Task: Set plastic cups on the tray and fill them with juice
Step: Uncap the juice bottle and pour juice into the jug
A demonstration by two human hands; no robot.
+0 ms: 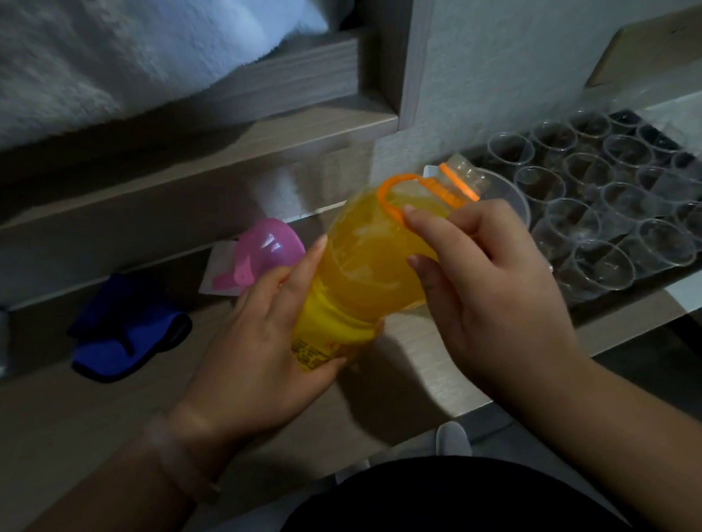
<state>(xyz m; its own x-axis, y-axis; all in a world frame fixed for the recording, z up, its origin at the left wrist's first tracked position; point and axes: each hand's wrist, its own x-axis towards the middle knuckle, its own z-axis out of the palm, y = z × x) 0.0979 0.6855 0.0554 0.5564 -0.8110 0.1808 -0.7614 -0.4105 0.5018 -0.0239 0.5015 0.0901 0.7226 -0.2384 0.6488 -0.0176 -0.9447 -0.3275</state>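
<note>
Juice bottle [365, 265] tilts between hands: left hand [260, 352] grips base, right hand [493, 291] grips shoulder.

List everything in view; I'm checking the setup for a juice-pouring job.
juice bottle: one, orange-yellow, tilted above the table, mouth towards the tray
plastic cups: many, clear, apparently empty, in rows on the tray
tray: one, dark, right side of the table
clear bowl: one, see-through, beyond the bottle's mouth
pink bowl: one, pink, behind the left hand
cloth: one, blue, left on the table
blanket: one, white, top left
table: one, pale wood
left hand: grips the bottle's base
right hand: holds the bottle's upper part
</note>
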